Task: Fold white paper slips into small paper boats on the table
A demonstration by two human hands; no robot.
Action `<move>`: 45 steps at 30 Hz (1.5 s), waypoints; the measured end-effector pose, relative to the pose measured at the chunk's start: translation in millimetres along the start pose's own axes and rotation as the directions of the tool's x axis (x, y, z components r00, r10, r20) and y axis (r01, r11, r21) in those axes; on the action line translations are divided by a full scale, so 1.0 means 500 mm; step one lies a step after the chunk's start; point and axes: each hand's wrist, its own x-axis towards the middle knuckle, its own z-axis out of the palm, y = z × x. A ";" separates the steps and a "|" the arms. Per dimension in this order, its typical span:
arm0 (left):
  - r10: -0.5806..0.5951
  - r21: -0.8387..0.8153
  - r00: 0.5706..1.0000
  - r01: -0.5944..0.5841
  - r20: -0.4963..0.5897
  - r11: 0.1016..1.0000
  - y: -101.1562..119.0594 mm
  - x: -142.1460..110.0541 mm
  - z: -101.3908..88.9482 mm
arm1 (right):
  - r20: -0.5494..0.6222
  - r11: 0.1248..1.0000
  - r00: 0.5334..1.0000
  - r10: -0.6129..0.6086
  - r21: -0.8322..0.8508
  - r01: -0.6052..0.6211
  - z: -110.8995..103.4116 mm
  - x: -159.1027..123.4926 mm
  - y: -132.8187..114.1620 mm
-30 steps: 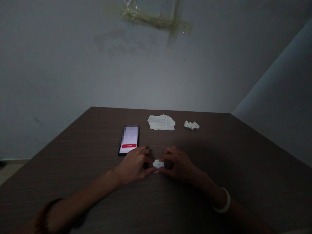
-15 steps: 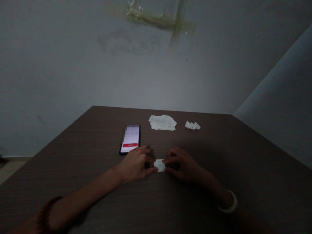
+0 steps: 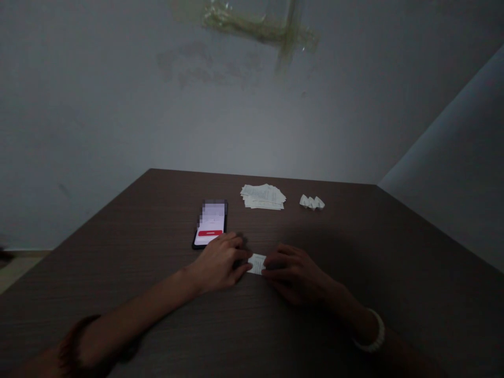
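A small white paper slip [image 3: 256, 264] lies flat on the dark wood-grain table between my hands, printed with faint text. My left hand [image 3: 218, 262] rests on the table, its fingertips at the slip's left end. My right hand [image 3: 293, 274] sits to the right, its fingers at the slip's right edge. Neither hand clearly pinches the slip, and its underside is hidden.
A smartphone [image 3: 210, 223] with a lit screen lies just beyond my left hand. A pile of paper slips [image 3: 262, 197] and a folded, zigzag paper [image 3: 312, 202] lie near the table's far edge, which meets a grey wall.
The slip has gone from a bunched shape to a flatter, more open one. My right hand has drawn back slightly to the right.
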 end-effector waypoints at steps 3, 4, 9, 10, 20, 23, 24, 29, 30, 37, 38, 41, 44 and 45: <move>-0.016 0.004 1.000 0.016 0.007 1.000 -0.001 0.000 0.001 | 0.027 1.000 0.999 -0.022 0.011 0.022 -0.006 0.000 -0.005; -0.020 0.004 1.000 0.020 0.008 1.000 0.000 0.000 0.000 | 0.033 0.999 0.999 -0.028 0.016 0.027 -0.007 0.000 -0.006; -0.024 -0.004 1.000 0.024 0.011 1.000 0.002 0.000 -0.002 | 0.034 0.999 0.999 -0.031 0.027 0.030 -0.005 -0.003 -0.006; -0.023 -0.005 1.000 0.023 0.012 1.000 0.002 0.000 -0.002 | 0.031 0.999 0.999 -0.026 0.032 0.025 -0.003 -0.004 -0.006; 0.011 -0.033 0.999 -0.010 0.034 0.999 -0.004 0.002 -0.012 | 0.062 1.000 0.998 0.006 0.022 -0.007 -0.005 0.007 -0.020; -0.008 -0.034 1.000 0.009 0.028 0.999 -0.004 0.002 -0.011 | 0.043 0.998 0.999 0.006 0.057 -0.009 -0.004 0.005 -0.016; -0.012 -0.035 1.000 0.013 0.028 0.999 -0.004 0.002 -0.011 | 0.034 0.997 0.999 0.009 0.081 -0.012 -0.005 0.003 -0.015; -0.013 -0.041 0.999 0.015 0.053 0.999 -0.001 0.004 -0.017 | -0.005 0.986 1.000 0.031 0.164 -0.030 -0.007 -0.002 -0.011; -0.010 -0.041 0.998 0.012 0.057 0.999 0.000 0.005 -0.019 | -0.014 0.984 0.999 0.034 0.173 -0.031 -0.008 -0.002 -0.011; 0.003 -0.029 0.999 -0.001 0.039 1.000 -0.001 0.003 -0.016 | -0.069 0.981 0.996 0.057 0.189 -0.044 -0.004 -0.002 0.003; 0.009 -0.031 0.999 -0.008 0.033 0.999 -0.002 0.003 -0.015 | -0.062 0.983 0.996 0.061 0.178 -0.049 -0.004 -0.003 0.005; 0.010 -0.035 1.000 -0.009 0.029 0.999 -0.001 0.003 -0.015 | -0.044 0.987 0.997 0.062 0.149 -0.054 -0.007 -0.004 0.007; 0.000 -0.037 0.999 0.001 0.041 0.999 0.000 0.003 -0.016 | -0.032 0.993 0.998 0.054 0.108 -0.050 -0.008 -0.005 0.008; -0.001 -0.038 0.999 0.003 0.046 0.999 0.000 0.003 -0.016 | -0.029 0.994 0.998 0.050 0.094 -0.048 -0.008 -0.005 0.008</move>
